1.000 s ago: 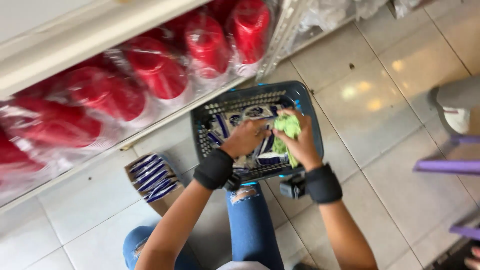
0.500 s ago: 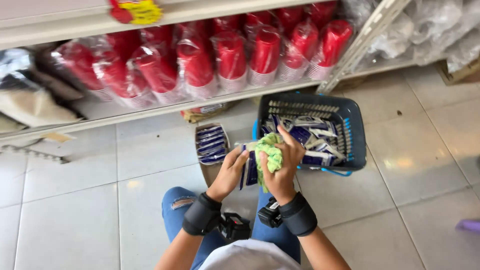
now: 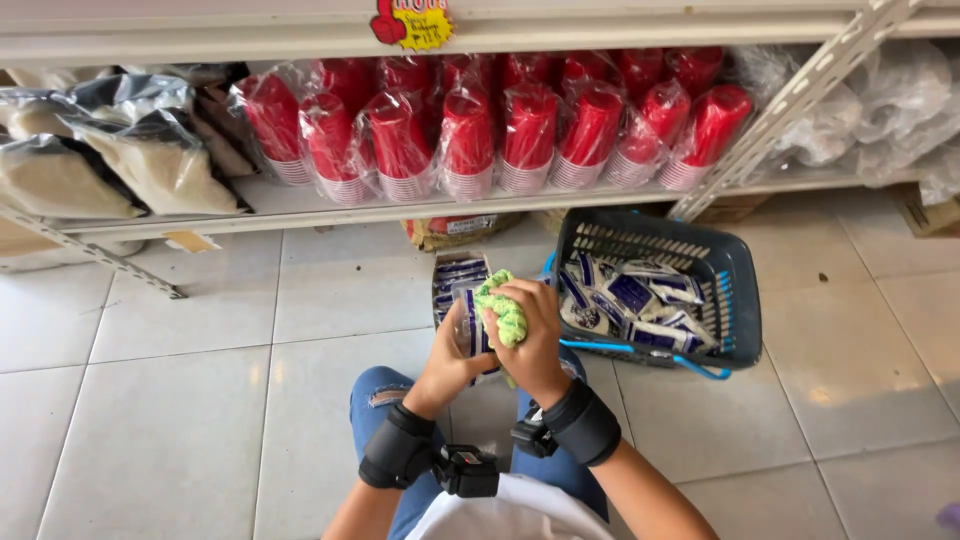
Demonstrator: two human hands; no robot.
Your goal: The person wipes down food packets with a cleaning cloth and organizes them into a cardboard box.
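Observation:
My left hand (image 3: 450, 360) holds a small clear-and-blue packet (image 3: 468, 322) upright in front of my knees. My right hand (image 3: 535, 335) is closed around a green cloth (image 3: 503, 305) and presses it against that packet. Both wrists wear black straps. Just to the right sits a dark plastic basket (image 3: 735, 290) with blue handles, holding several more blue-and-white packets (image 3: 630, 300). A small stack of the same packets (image 3: 455, 272) lies on the floor tiles just beyond my hands.
A low white shelf (image 3: 330, 210) carries wrapped stacks of red cups (image 3: 470, 130) and bagged goods (image 3: 110, 160) at the left. A slanted metal bracket (image 3: 790, 100) rises at the right. Pale floor tiles (image 3: 180, 400) spread to the left.
My hands have come out of the basket toward my knees, bringing a packet and the green cloth. The view has tilted up, so the shelf and cups now show fully.

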